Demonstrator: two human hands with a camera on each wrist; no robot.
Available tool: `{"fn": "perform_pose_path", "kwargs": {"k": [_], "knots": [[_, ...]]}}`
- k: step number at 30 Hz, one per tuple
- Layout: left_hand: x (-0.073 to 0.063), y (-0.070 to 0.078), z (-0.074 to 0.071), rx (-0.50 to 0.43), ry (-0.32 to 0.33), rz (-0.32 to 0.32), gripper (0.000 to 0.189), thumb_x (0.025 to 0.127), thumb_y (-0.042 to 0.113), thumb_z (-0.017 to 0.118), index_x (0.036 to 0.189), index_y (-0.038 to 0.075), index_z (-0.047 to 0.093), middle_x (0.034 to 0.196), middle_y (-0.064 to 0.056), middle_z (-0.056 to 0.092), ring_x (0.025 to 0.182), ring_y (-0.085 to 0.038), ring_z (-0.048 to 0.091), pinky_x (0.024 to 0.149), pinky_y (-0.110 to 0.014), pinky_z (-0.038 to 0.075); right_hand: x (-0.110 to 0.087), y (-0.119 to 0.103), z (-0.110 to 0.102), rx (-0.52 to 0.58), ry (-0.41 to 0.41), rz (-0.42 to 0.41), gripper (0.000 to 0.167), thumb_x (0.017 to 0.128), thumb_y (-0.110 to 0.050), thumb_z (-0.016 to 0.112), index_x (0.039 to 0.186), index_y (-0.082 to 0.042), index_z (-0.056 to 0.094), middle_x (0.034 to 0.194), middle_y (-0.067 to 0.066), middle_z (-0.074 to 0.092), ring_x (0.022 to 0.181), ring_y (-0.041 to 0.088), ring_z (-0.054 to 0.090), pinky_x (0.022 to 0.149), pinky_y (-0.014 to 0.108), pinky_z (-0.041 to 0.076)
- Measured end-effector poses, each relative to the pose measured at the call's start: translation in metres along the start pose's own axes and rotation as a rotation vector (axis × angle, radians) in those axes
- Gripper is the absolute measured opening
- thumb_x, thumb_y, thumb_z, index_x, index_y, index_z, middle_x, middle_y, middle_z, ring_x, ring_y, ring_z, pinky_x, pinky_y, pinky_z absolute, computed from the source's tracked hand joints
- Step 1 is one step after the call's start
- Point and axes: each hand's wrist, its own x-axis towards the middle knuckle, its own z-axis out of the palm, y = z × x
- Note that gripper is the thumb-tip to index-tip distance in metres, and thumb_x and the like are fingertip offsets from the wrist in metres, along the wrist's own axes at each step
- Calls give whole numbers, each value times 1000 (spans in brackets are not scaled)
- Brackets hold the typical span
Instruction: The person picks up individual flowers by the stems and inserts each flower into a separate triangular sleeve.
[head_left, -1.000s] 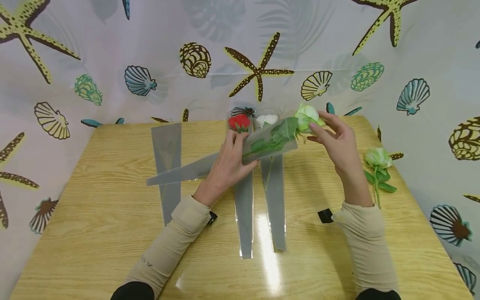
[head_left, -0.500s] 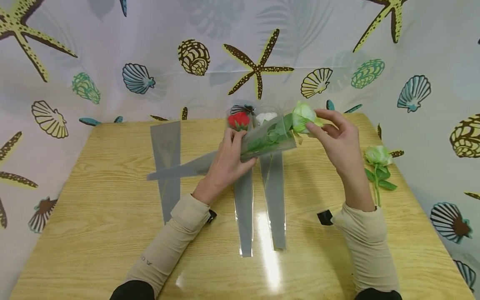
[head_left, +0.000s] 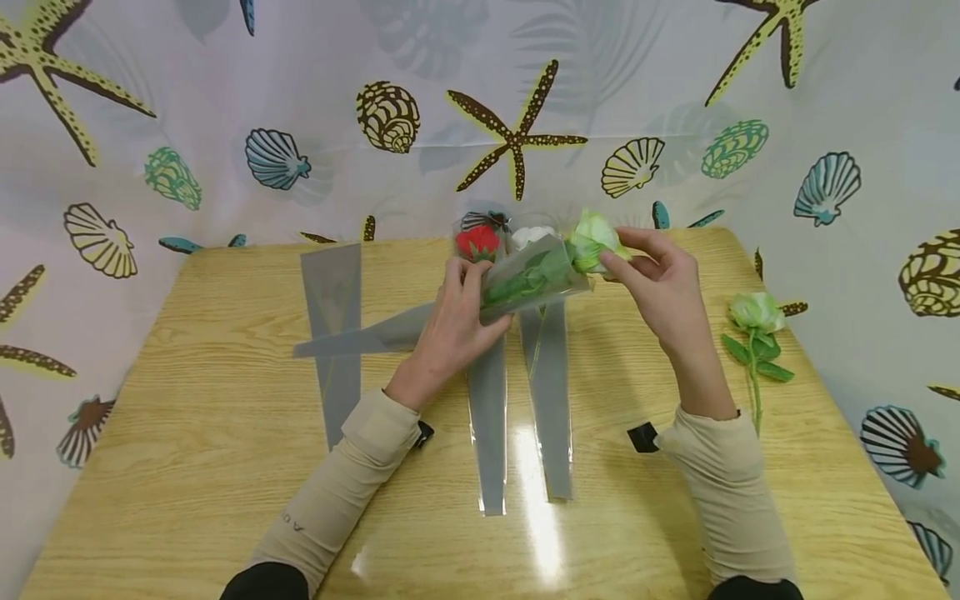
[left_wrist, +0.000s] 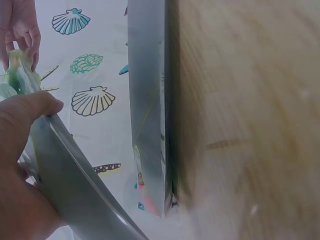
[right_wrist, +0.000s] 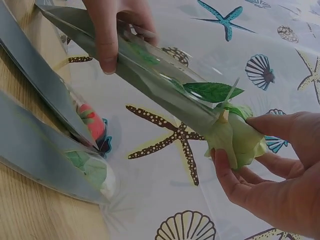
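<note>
My left hand (head_left: 457,321) grips a grey, clear-fronted flower sleeve (head_left: 397,327) around its middle, held slanted above the table. Inside the sleeve lie the stem and leaves of a pale green rose (head_left: 596,240), whose bloom sticks out at the wide right end. My right hand (head_left: 660,283) pinches that bloom between thumb and fingers. In the right wrist view one green leaf (right_wrist: 212,91) pokes out over the sleeve's edge beside the bloom (right_wrist: 240,142). The left wrist view shows my left thumb (left_wrist: 42,104) pressing on the sleeve; the lower stem is hidden.
Below on the wooden table (head_left: 187,467) lie a sleeved red rose (head_left: 477,242) and a sleeved white rose (head_left: 534,236). Another sleeve (head_left: 332,292), with no bloom showing, lies to the left. A second pale green rose (head_left: 756,315) lies unwrapped at the right edge. A shell-patterned cloth (head_left: 322,75) hangs behind.
My right hand has moved a little left and down, pushing the bloom closer to the sleeve's mouth. The left hand and sleeve stay nearly in place.
</note>
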Motion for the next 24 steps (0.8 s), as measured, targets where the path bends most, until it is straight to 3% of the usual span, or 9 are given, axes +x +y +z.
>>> {"fn": "perform_pose_path", "kwargs": {"k": [5, 11, 24], "knots": [[0, 0, 0, -2, 14, -23, 69, 87, 20, 85, 142, -1, 49, 122, -16, 40, 100, -28, 54, 94, -42, 55, -1, -1, 2, -29, 36, -24, 36, 100, -22, 74, 135, -13, 70, 127, -12, 65, 95, 4, 66, 75, 15, 51], [-1, 0, 1, 2, 27, -51, 68, 87, 19, 84, 142, -1, 49, 124, -17, 40, 105, -29, 54, 97, -45, 54, -4, -2, 5, -68, 47, -38, 38, 101, -24, 74, 136, -10, 69, 128, -16, 65, 102, 5, 64, 83, 14, 52], [-1, 1, 0, 3, 32, -51, 67, 86, 19, 84, 142, 2, 50, 124, -16, 41, 100, -30, 57, 95, -45, 55, -3, -2, 9, -69, 32, -67, 39, 100, -20, 74, 136, -6, 69, 126, -16, 65, 103, 4, 65, 87, 13, 52]]}}
